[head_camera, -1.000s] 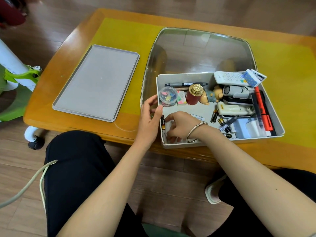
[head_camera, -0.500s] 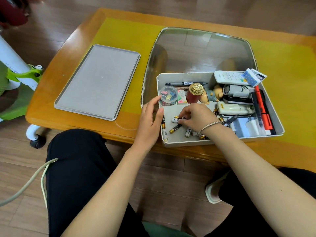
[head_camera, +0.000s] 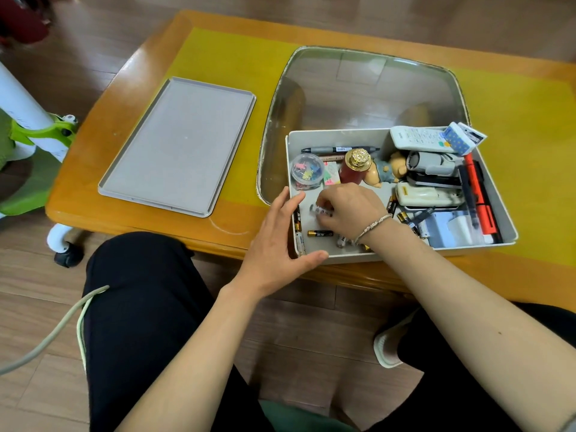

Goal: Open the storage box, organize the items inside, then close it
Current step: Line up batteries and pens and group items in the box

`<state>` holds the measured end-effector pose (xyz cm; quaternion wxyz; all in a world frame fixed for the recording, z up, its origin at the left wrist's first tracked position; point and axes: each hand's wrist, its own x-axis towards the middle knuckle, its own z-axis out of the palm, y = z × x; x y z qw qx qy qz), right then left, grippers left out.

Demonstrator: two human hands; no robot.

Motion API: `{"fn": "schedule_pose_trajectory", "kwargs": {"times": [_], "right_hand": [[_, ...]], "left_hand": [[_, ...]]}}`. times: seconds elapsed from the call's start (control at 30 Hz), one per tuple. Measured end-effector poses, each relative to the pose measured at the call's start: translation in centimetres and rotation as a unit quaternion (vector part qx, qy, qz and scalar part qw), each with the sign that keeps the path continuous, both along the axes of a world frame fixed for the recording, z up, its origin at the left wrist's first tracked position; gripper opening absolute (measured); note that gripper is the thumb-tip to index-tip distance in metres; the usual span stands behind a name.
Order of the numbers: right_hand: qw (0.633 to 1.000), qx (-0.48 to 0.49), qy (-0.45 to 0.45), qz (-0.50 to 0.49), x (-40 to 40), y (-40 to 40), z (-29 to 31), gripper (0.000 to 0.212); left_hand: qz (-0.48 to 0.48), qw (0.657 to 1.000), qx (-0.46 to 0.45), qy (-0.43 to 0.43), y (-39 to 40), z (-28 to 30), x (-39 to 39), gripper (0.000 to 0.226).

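The grey storage box (head_camera: 405, 254) stands open on the table's near edge, full of small items. My left hand (head_camera: 277, 244) rests with straight fingers against the box's near-left corner, thumb along the front wall. Inside the box, my right hand (head_camera: 349, 210) pinches a small white battery (head_camera: 317, 209) above the bare left floor. Loose batteries (head_camera: 319, 233) lie below it and along the left wall. A round tub of clips (head_camera: 307, 170), a red bottle with a gold cap (head_camera: 355, 166), a bear figure (head_camera: 388, 173) and a black pen (head_camera: 339, 149) fill the back.
The box's grey lid (head_camera: 177, 145) lies upside down on the table to the left. A glass pane (head_camera: 361, 88) is set in the yellow tabletop behind the box. A white remote (head_camera: 417, 137), stapler, markers and packets crowd the box's right half. A chair base stands at far left.
My right hand has moved from the box's near-left corner up toward the middle and now pinches a battery. My left hand shifted so its thumb lies on the front wall.
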<state>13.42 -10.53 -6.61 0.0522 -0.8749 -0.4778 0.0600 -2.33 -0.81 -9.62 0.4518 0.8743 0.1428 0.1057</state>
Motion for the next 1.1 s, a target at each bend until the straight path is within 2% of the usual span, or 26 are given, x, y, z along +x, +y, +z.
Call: {"fn": "schedule_pose_trajectory", "kwargs": {"times": [0.1,0.2,0.27,0.33,0.43,0.5,0.57,0.67,0.83,1.1], "right_hand": [[0.981,0.111,0.141,-0.075,-0.5,0.2,0.9,0.014],[0.971,0.050,0.226,-0.061,-1.4,0.5,1.4,0.009],[0.972,-0.033,0.228,-0.043,-1.8,0.4,1.1,0.010],[0.975,-0.076,0.197,-0.071,-1.5,0.2,0.7,0.016],[0.980,-0.063,0.132,-0.137,-0.5,-0.3,0.5,0.021],[0.982,-0.050,0.110,-0.147,-0.3,-0.5,0.5,0.022],[0.976,-0.022,0.154,-0.150,-0.6,-0.5,0.5,0.018],[0.950,0.009,0.271,-0.155,-1.4,-0.3,0.6,0.014],[0.961,-0.047,0.251,-0.110,-1.6,0.0,0.5,0.019],[0.936,-0.084,0.326,-0.106,-1.5,0.4,1.0,0.035]], "left_hand": [[0.009,1.000,-0.016,-0.007,-0.2,-0.1,0.1,0.092],[0.012,0.999,-0.026,-0.014,-0.2,-0.2,0.1,0.093],[0.015,0.999,-0.027,-0.017,-0.1,-0.3,0.1,0.093],[0.016,0.999,-0.028,-0.016,-0.2,-0.3,0.2,0.093],[0.020,0.999,-0.031,-0.021,-0.3,-0.4,0.2,0.091],[0.025,0.999,-0.030,-0.027,-0.4,-0.5,0.2,0.089],[0.030,0.998,-0.031,-0.035,-0.5,-0.6,0.3,0.087],[0.041,0.998,-0.034,-0.041,-0.8,-0.8,0.3,0.085],[0.053,0.996,-0.034,-0.057,-1.1,-1.2,0.4,0.083],[0.049,0.997,-0.034,-0.055,-0.9,-1.2,0.4,0.082]]}}
